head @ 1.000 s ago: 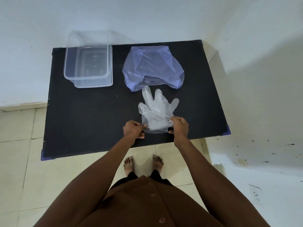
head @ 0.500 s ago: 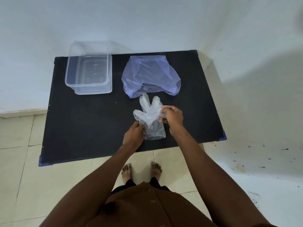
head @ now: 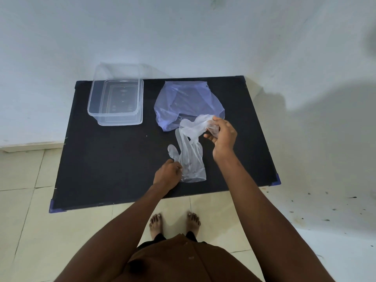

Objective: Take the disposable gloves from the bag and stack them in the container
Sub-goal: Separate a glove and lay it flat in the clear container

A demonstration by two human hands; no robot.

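Fingers [head: 213,121] pinch glove [head: 195,127], L hand [head: 167,174] pins stack [head: 190,159]

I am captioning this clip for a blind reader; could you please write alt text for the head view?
A person's right hand lifts one thin clear plastic glove off another clear glove lying flat on a black rectangular table, whose cuff the left hand pins down. Behind them sit a crumpled translucent purple plastic bag and, to its left, an empty clear rectangular plastic container.
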